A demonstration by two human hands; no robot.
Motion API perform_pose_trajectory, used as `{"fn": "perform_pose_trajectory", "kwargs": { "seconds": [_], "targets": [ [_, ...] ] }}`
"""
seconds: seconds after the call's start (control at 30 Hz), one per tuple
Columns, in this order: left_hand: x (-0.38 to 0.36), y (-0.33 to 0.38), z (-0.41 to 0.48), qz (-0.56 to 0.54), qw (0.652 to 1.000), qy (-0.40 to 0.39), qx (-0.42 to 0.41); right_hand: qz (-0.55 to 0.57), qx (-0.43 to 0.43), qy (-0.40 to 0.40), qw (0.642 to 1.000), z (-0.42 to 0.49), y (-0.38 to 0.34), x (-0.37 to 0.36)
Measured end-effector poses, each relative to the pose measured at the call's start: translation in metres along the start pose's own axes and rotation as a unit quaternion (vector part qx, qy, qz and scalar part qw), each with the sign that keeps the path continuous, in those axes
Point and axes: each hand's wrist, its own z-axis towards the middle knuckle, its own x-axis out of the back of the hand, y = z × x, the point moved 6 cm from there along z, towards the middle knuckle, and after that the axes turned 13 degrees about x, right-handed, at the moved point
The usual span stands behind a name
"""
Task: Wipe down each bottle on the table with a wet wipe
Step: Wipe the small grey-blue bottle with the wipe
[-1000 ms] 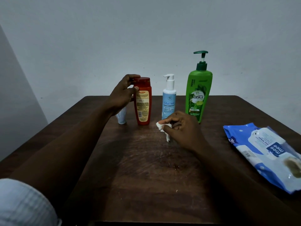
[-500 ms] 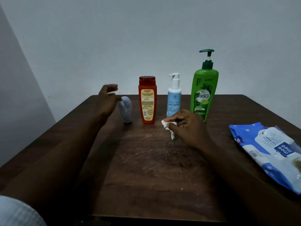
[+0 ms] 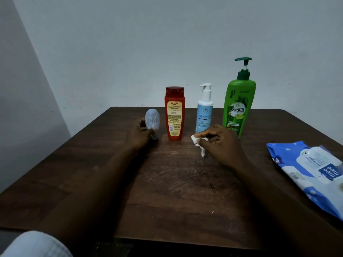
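Both hands busy mid-frame: left hand (image 3: 140, 135) grips small pale-blue oval plastic bottle (image 3: 152, 120) (steady it low), right hand (image 3: 220, 143) pinches crumpled white wet wipe (image 3: 199, 140).

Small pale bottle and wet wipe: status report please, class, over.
Left hand grips small pale bottle low down. Right hand pinches wet wipe, apart from that bottle. Red bottle stands close beside it, not between.
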Motion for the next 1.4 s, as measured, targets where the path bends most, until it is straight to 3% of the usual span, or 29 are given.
{"fn": "perform_pose_trajectory", "kwargs": {
  "seconds": [0.2, 0.3, 0.47, 0.6, 0.7, 0.8, 0.9, 1.17, 1.4],
  "targets": [
    [-0.004, 0.034, -0.037, -0.073, 0.993, 0.004, -0.096, -0.017, 0.008, 0.005, 1.000, 0.002, -0.001, 0.002],
    [-0.024, 0.051, -0.069, -0.145, 0.980, -0.081, -0.106, -0.018, 0.003, 0.028, 0.999, 0.002, -0.002, 0.006],
    [-0.079, 0.047, -0.105, -0.248, 0.939, -0.237, -0.026, -0.030, -0.008, 0.086, 0.996, 0.003, 0.002, 0.022],
    [-0.109, 0.030, -0.109, -0.271, 0.929, -0.248, 0.046, -0.031, -0.010, 0.176, 0.984, 0.000, -0.002, 0.045],
    [-0.115, 0.020, -0.110, -0.341, 0.890, -0.280, 0.112, -0.015, -0.017, 0.222, 0.975, -0.002, -0.004, 0.057],
    [-0.117, 0.013, -0.111, -0.382, 0.854, -0.325, 0.141, -0.020, 0.006, 0.204, 0.979, -0.004, -0.015, 0.055],
    [-0.123, 0.008, -0.112, -0.377, 0.848, -0.344, 0.143, -0.002, 0.037, 0.174, 0.984, -0.004, -0.028, 0.042],
    [-0.128, 0.013, -0.118, -0.404, 0.810, -0.408, 0.118, -0.107, 0.146, 0.105, 0.978, -0.003, -0.044, 0.030],
    [-0.124, 0.015, -0.122, -0.466, 0.766, -0.418, 0.143, -0.161, 0.172, 0.041, 0.971, -0.006, -0.054, 0.015]
  ]
}}
